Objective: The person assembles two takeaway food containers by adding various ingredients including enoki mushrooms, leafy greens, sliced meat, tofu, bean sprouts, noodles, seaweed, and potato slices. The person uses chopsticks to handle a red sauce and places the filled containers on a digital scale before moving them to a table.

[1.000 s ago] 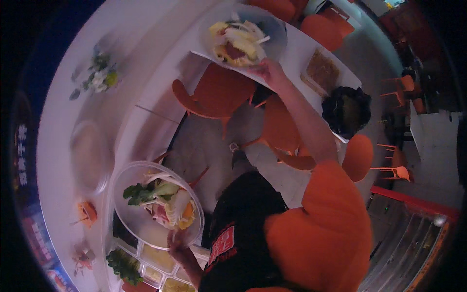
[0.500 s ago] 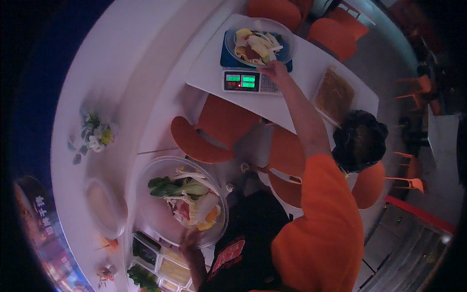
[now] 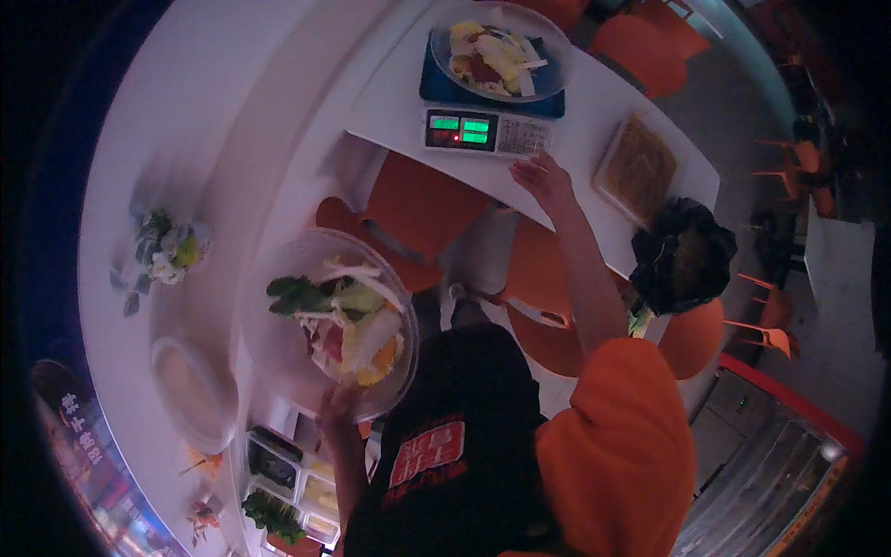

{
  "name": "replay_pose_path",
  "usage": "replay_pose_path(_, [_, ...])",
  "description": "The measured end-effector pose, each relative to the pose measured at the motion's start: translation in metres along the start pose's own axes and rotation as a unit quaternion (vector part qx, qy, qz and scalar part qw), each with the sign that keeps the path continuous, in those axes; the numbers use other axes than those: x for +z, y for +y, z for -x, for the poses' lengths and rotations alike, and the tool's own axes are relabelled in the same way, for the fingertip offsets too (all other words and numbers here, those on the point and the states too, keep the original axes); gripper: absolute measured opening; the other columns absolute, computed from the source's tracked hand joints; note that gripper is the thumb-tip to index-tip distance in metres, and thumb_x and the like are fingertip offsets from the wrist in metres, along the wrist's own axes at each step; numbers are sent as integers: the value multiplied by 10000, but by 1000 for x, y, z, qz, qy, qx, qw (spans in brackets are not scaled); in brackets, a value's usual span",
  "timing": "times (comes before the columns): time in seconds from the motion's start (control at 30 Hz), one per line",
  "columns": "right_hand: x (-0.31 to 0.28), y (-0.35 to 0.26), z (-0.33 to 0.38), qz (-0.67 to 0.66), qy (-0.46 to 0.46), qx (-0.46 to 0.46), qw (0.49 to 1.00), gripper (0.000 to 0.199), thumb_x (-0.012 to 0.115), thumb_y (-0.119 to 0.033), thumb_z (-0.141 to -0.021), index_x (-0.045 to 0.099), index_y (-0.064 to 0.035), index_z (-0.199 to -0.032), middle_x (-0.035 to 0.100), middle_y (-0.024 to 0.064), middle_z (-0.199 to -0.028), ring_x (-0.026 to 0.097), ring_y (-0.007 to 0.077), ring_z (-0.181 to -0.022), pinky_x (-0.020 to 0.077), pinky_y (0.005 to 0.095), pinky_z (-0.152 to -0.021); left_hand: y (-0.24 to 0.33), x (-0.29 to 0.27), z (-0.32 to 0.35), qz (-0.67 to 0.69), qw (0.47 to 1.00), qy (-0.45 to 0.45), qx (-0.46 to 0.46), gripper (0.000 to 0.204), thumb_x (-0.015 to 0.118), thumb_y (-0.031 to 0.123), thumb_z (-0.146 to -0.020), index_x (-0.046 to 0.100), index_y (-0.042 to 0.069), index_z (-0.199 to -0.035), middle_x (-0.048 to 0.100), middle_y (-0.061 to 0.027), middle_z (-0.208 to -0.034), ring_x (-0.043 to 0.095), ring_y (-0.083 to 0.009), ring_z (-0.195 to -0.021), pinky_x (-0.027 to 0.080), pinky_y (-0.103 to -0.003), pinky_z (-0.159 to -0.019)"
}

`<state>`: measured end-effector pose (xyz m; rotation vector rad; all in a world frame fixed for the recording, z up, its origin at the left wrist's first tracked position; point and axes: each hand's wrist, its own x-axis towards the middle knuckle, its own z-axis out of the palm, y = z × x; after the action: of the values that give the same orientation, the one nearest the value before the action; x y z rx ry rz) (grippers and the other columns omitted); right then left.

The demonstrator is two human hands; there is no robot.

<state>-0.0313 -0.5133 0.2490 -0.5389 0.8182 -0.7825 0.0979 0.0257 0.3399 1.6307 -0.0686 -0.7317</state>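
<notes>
Loose orange sleeve, black apron with a white-marked red patch

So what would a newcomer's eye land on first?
Perhaps the glowing green display of the white-and-blue scale near the top, with a round clear plastic bowl of food on it. Then a similar clear bowl in the left hand, left of centre, and the orange sleeve, lower right.

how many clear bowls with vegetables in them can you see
2. One clear bowl is in the left hand; the other bowl sits on the digital scale on the white table. Neither is hidden.
</notes>
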Motion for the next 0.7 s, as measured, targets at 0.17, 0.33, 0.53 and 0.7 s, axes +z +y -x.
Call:
replay_pose_path(0.17, [-23, -9, 38, 112, 41, -34, 992, 344, 565, -239, -921, 495, 51, -1091, 632, 235, -992, 650, 310, -925, 566, 396, -806, 15, 9, 7, 52, 998, -11, 21, 475, 543, 238, -851, 536, -52, -1227, 621, -132, -1117, 593, -244, -1059, 442, -365, -970])
replay_pose_path(0.33, [8, -62, 29, 103, 6, -102, 989, 416, 556, -265, -930, 499, 69, -1170, 643, 209, -1011, 667, 295, -861, 575, 375, -760, 40, 30, 13, 127, 992, -11, -5, 448, 537, 234, -851, 559, -52, -1196, 638, -145, -1083, 591, -255, -1054, 441, -370, -964])
replay_pose_path(0.53, [61, -98, 9, 105, -39, -19, 993, 455, 558, -271, -941, 471, 77, -1221, 632, 229, -1049, 677, 292, -854, 575, 358, -776, 57, 27, 8, 5, 996, -48, 77, 480, 501, 212, -855, 499, -75, -1240, 627, -206, -1099, 601, -297, -1048, 441, -387, -971])
replay_pose_path(0.7, [72, -124, 36, 94, -173, -132, 971, 458, 609, -191, -905, 449, 59, -1253, 629, 245, -1044, 674, 288, -888, 571, 364, -810, 102, 59, 43, 93, 993, -58, 33, 472, 470, 172, -863, 471, -78, -1264, 606, -199, -1120, 583, -285, -1073, 443, -371, -953])
